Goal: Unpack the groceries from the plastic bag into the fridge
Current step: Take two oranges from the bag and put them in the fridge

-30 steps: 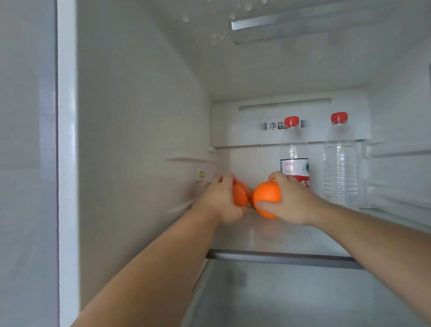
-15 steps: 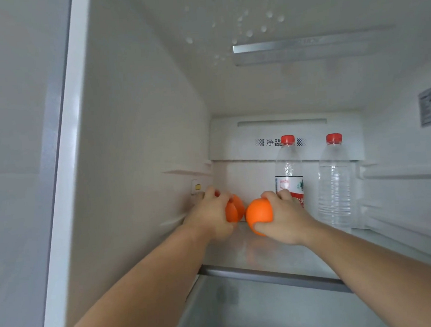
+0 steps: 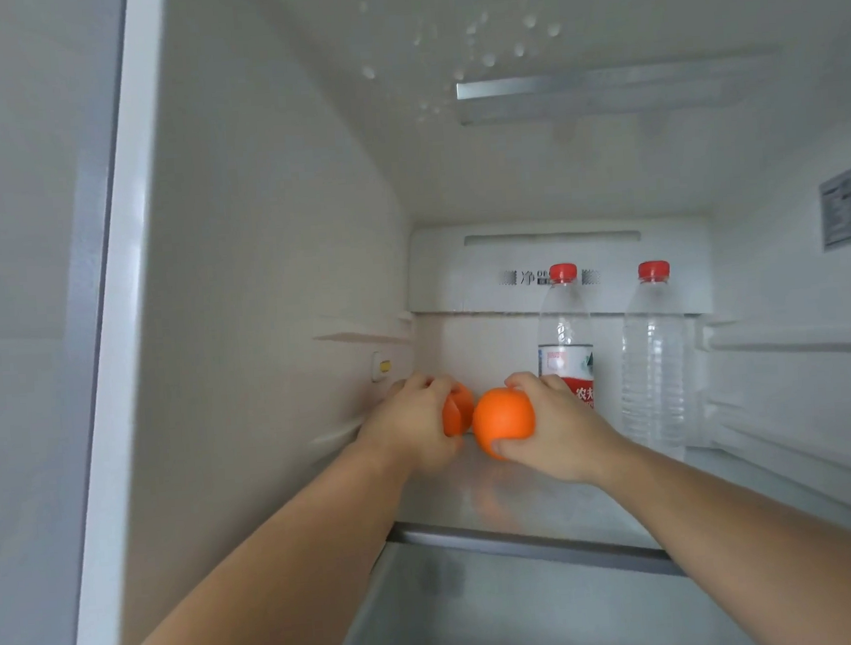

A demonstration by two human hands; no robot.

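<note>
Both my arms reach into the open fridge, over its glass shelf (image 3: 552, 510). My left hand (image 3: 415, 423) is closed around an orange (image 3: 457, 413) near the back left corner; most of that fruit is hidden by my fingers. My right hand (image 3: 557, 429) grips a second orange (image 3: 503, 420) right beside the first, low over the shelf. The two oranges are nearly touching. The plastic bag is not in view.
Two clear water bottles with red caps stand at the back of the shelf: a labelled bottle (image 3: 565, 342) just behind my right hand and a plain bottle (image 3: 653, 356) further right. The fridge's left wall (image 3: 269, 283) is close to my left hand. Another shelf lies below.
The view has tilted upward, so hands and bottles sit lower in the frame. Both hands have kept their hold on the oranges and stayed at the back left of the shelf.
</note>
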